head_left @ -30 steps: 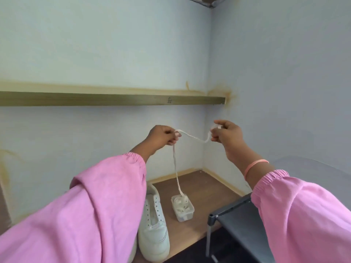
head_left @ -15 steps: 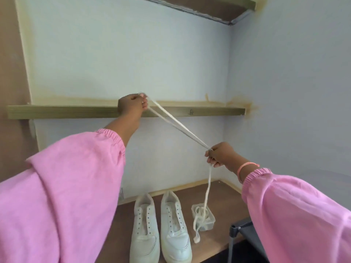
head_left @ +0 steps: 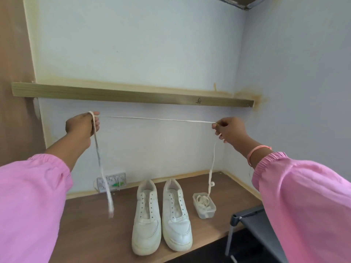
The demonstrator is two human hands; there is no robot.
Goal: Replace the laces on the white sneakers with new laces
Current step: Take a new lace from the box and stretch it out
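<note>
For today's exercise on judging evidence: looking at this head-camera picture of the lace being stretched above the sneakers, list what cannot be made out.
- Head view: the lace end hanging from the left hand is motion-blurred; its tip is unreadable.
- How many laces lie in the small clear container: coiled, too small.
- The wall socket plate: too small and blurred.
- The grey chair: cut off by the bottom edge, hidden by the right sleeve.
- Sneakers' insides: shadowed.

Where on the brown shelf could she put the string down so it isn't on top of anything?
Bare wood lies on the brown shelf left of the sneakers, below the wall socket. Another strip runs behind the lace tub toward the corner. It's crowded between sneakers and tub.
</note>
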